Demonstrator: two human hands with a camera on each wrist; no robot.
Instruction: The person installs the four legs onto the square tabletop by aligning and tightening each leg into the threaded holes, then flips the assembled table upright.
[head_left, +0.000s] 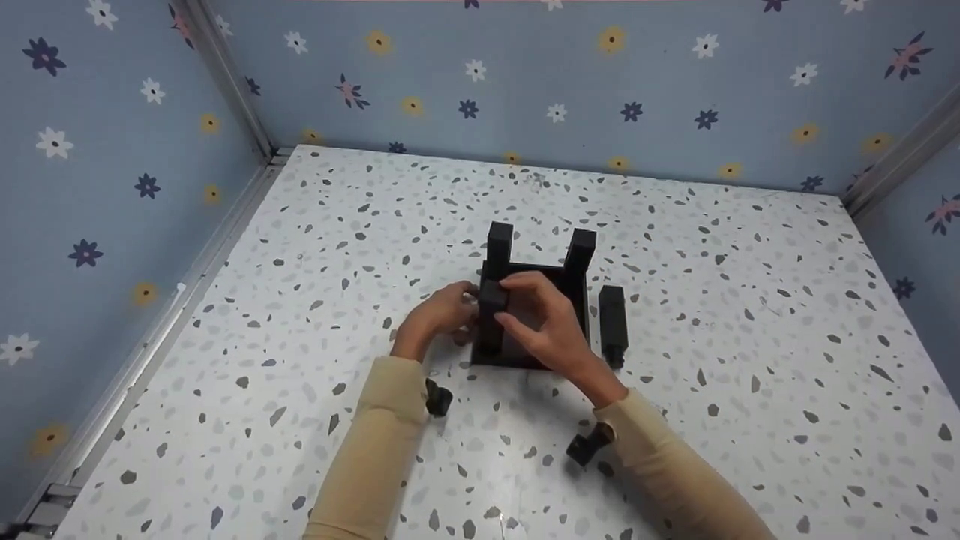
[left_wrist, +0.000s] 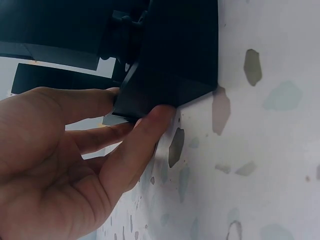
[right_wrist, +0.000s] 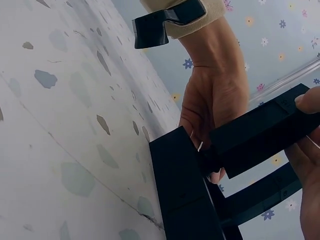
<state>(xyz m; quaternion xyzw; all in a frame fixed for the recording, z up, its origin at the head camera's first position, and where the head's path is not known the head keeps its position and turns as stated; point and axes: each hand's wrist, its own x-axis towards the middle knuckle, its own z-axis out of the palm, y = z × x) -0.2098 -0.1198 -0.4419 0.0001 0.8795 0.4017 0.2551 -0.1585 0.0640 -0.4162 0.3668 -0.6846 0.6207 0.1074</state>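
Note:
An upturned black square tabletop (head_left: 529,361) with a raised rim lies on the speckled table. My right hand (head_left: 551,322) pinches the upper end of a black leg (head_left: 493,304) between thumb and fingertips, over the front left corner. In the right wrist view, a narrow dark connector shows between this leg (right_wrist: 260,132) and the tabletop (right_wrist: 182,185). My left hand (head_left: 442,311) grips the left edge of the tabletop; in the left wrist view its fingers (left_wrist: 157,117) hold the corner from both sides. Two other legs stand upright at the back corners, the left one (head_left: 499,247) and the right one (head_left: 580,251).
A loose black leg (head_left: 613,322) lies just right of the tabletop, its threaded end towards me. Black wrist-camera mounts stick out at my left cuff (head_left: 437,397) and right cuff (head_left: 589,444). Blue flowered walls (head_left: 517,75) enclose the table at the back and sides.

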